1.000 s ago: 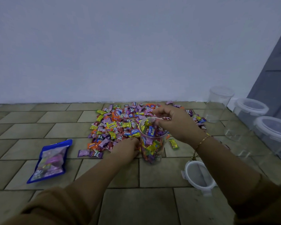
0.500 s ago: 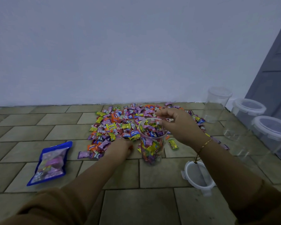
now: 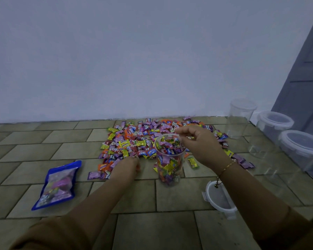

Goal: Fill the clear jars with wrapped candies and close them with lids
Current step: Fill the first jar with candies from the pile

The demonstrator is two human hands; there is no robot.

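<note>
Right now the right hand (image 3: 200, 144) is hovering at the rim of the tall clear plastic jar (image 3: 169, 159), fingers curled in a pinch, though whether a candy sits between them I cannot tell; the jar is standing upright on the tiled floor (image 3: 179, 195), nearly full. Meanwhile the left hand (image 3: 127, 166) is reaching, fingers curled down, into the spread of colourful wrapped candies (image 3: 134, 141), its catch hidden. Releasing low over the mouth and gathering several per scoop should avoid spills, with the round clear lid (image 3: 219, 197) lying near.
</note>
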